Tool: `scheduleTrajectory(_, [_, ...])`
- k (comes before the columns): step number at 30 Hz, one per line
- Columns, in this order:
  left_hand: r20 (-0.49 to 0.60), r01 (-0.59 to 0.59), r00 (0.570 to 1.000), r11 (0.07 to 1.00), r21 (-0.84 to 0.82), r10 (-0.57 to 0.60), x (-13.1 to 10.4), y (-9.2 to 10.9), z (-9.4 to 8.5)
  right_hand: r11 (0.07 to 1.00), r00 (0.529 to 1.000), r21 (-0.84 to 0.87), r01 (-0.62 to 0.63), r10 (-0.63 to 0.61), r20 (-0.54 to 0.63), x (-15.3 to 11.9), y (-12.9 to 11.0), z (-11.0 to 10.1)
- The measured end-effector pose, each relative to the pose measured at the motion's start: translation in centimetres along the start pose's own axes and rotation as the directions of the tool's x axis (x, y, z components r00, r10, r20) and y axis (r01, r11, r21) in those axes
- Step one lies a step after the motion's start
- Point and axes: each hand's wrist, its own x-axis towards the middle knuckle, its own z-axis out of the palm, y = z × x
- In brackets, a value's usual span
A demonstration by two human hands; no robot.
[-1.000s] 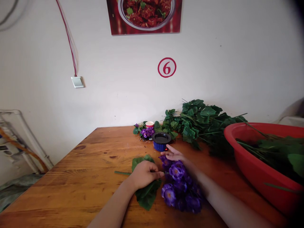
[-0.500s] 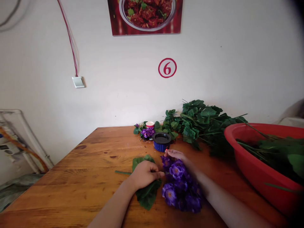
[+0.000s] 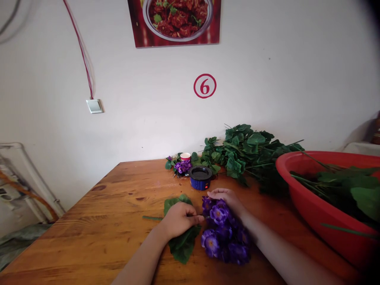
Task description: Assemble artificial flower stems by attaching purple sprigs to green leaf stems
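My left hand (image 3: 181,220) is closed in a pinch, thumb against finger, at the stem side of a bunch of purple artificial flowers (image 3: 219,214). Under that hand spread green artificial leaves (image 3: 181,253), and a green stem (image 3: 152,218) sticks out to the left. My right hand (image 3: 226,199) curves around the far side of the bunch, its fingertips bent over the topmost bloom; the thumb is hidden behind petals. Just beyond the hands stands a small blue pot with a black rim (image 3: 200,183), a red light glowing on its side.
A red basin (image 3: 311,206) with green stems and leaves takes up the right. Along the wall lies a heap of leafy stems (image 3: 249,144). Behind the pot are a paper cup (image 3: 185,157) and small purple flowers (image 3: 182,166). The wooden table (image 3: 97,221) meets the wall.
My right fingers have drawn slightly down and closer over the top bloom, so the pot's red light now shows clear. My left hand keeps its pinch. The view has shifted a little.
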Motion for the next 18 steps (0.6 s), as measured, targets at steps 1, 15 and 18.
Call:
scheduleTrajectory(1, [0.001, 0.001, 1.000, 1.000, -0.004, -0.001, 0.0, 0.0, 0.0, 1.000, 1.000, -0.021, -0.002, 0.001, -0.009, 0.0, 0.0, 0.0])
scheduleTrajectory(15, [0.011, -0.002, 1.000, 1.000, -0.015, 0.002, 0.1, -0.3, 0.1, 0.996, 1.000, -0.083, 0.027, -0.026, 0.018, 0.5, 0.8, -0.6])
scheduleTrajectory(18, [0.016, -0.005, 1.000, 1.000, -0.026, 0.005, 0.0, -0.3, 0.1, 0.982, 0.994, -0.152, 0.108, -0.107, 0.013, 0.9, 1.0, -0.9])
